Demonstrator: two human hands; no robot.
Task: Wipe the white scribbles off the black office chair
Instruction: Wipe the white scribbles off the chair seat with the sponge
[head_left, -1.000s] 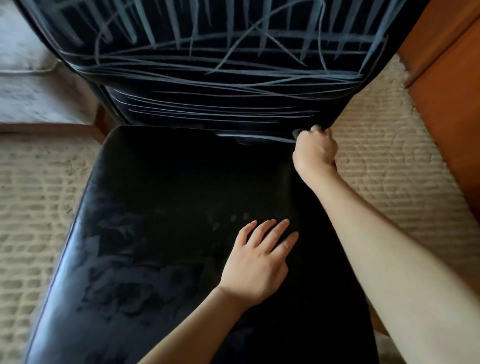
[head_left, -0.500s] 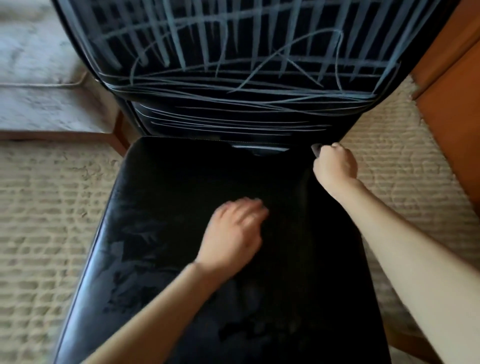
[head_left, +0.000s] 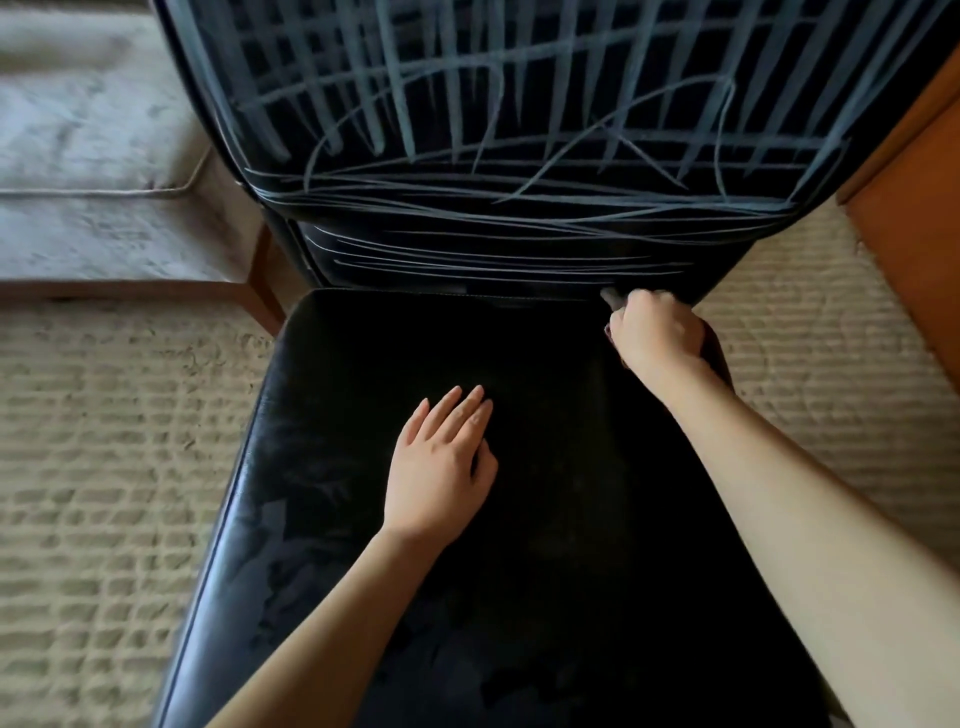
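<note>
A black leather chair fills the view; its seat (head_left: 545, 519) is dark and free of marks. White scribbles (head_left: 493, 156) cover the backrest (head_left: 291, 31) in crossing lines, down to the narrow strip above the seat. My left hand (head_left: 441, 467) lies flat on the seat's middle, fingers together and pointing away from me. My right hand (head_left: 654, 332) is fisted at the seat's back right corner, where seat meets backrest. A small grey thing (head_left: 609, 297), maybe a cloth tip, pokes out of the fist; most of it is hidden.
A beige ribbed carpet (head_left: 104, 467) lies under the chair on both sides. A wooden-framed seat with a pale cushion (head_left: 93, 156) stands at the back left. Orange wooden furniture (head_left: 914, 218) rises at the right edge.
The view has shifted so the chair sits further right. My left hand lifted, curled, then settled flat again on the seat. My right fist stays at the back right corner.
</note>
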